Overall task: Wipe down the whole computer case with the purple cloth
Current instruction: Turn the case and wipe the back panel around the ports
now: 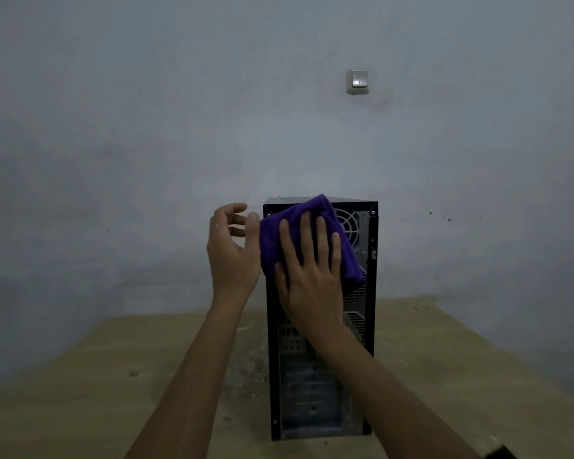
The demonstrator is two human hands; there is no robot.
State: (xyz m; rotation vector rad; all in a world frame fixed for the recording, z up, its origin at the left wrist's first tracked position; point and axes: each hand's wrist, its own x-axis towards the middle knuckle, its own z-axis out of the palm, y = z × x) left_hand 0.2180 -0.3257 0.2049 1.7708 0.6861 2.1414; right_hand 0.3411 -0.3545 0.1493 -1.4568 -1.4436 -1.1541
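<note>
A black computer case [322, 376] stands upright on a wooden table [80, 376], its rear panel of vents, ports and slot covers facing the camera. The right hand [309, 270] lies flat on a purple cloth [307, 233], fingers straight and spread, pressing it against the upper part of that rear panel, beside the round fan grille [347, 223]. The cloth covers the panel's upper left corner and rises just above the top edge of the case. The left hand [232, 246] hovers at the case's upper left edge, fingers loosely curled, gripping nothing, its fingertips close to the cloth. Behind the table, a grey wall [146, 127] carries a white light switch [357, 81].
</note>
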